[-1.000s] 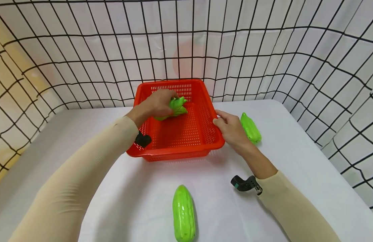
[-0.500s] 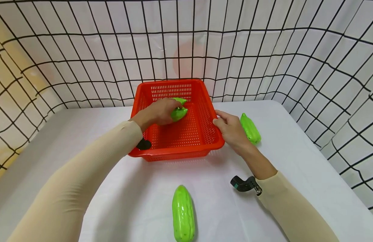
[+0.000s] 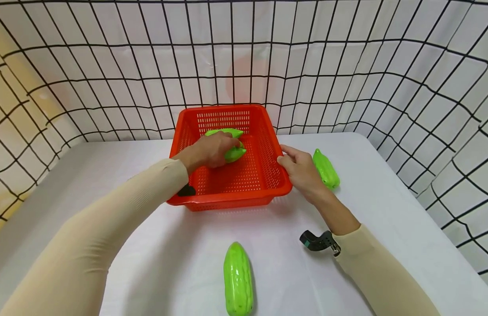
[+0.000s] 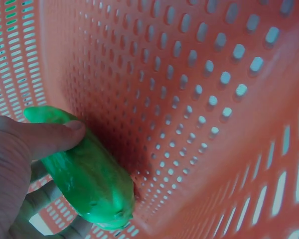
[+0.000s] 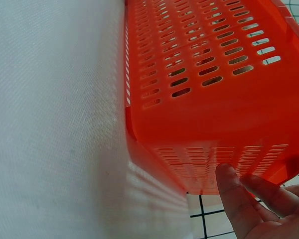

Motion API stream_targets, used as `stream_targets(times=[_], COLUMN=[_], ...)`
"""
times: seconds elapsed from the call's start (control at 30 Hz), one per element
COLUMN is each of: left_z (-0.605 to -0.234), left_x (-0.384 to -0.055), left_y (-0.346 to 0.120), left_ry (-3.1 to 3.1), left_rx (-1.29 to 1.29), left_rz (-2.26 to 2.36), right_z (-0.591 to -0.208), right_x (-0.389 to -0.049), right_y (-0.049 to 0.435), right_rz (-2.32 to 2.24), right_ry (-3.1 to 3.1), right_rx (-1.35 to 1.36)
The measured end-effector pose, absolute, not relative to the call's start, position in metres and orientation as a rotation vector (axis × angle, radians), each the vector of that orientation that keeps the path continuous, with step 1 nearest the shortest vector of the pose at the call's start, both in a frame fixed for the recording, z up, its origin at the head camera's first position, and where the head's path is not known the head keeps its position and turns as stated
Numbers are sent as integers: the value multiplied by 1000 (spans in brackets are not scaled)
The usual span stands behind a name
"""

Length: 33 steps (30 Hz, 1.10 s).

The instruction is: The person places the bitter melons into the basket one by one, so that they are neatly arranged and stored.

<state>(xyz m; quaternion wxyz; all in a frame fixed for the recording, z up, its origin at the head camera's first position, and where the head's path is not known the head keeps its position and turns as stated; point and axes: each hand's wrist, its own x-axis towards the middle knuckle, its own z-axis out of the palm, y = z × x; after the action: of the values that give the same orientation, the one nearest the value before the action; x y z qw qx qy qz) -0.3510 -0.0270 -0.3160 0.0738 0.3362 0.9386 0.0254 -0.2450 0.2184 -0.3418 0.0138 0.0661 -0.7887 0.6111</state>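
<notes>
In the head view my left hand [image 3: 216, 149] is inside a red perforated plastic basket [image 3: 228, 198]. It holds a glossy light-green cucumber-shaped vegetable [image 3: 234, 154], thumb across the top and fingers curled beneath, as the left wrist view shows with the same vegetable [image 4: 92, 179]. Another green vegetable [image 3: 229, 131] lies behind it near the back wall, partly covered by the hand. My right hand [image 3: 303, 171] touches the basket's right side at the rim. In the right wrist view its fairly straight fingers [image 5: 231, 191] rest against the outside of the basket wall [image 5: 199, 119].
One green vegetable [image 3: 238, 278] lies at the front of the white table [image 3: 180, 272]. Another green vegetable [image 3: 326, 170] lies to the right, beyond the right hand. Black wire mesh [image 3: 327, 79] stands around the back and sides of the table.
My left hand has lowered the green vegetable toward the basket floor and moved slightly nearer the front, exposing more of the vegetable behind. The right hand stays at the rim.
</notes>
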Motion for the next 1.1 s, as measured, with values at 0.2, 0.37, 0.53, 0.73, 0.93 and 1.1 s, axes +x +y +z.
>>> stream_targets(times=[0.2, 0.37, 0.53, 0.73, 0.93, 1.1], left_z=[-318, -318, -318, -319, -317, -313], left_x=[-351, -351, -352, -351, -347, -342], left_y=[-27, -26, -26, -26, -28, -27], left_ry=[2826, 2826, 2829, 2822, 2802, 2799], left_rx=[1101, 1119, 1106, 1097, 1048, 1012], left_rz=[47, 41, 38, 57, 76, 39], right_z=[-341, -341, -341, -340, -341, -340], right_x=[-246, -246, -245, -244, -243, -243], right_y=[219, 221, 221, 221, 218, 217], right_rz=[1913, 1911, 1919, 1905, 1901, 1908], right_ry=[-2446, -2450, -2449, -2458, -2462, -2462], right_rx=[202, 186, 187, 188, 191, 190])
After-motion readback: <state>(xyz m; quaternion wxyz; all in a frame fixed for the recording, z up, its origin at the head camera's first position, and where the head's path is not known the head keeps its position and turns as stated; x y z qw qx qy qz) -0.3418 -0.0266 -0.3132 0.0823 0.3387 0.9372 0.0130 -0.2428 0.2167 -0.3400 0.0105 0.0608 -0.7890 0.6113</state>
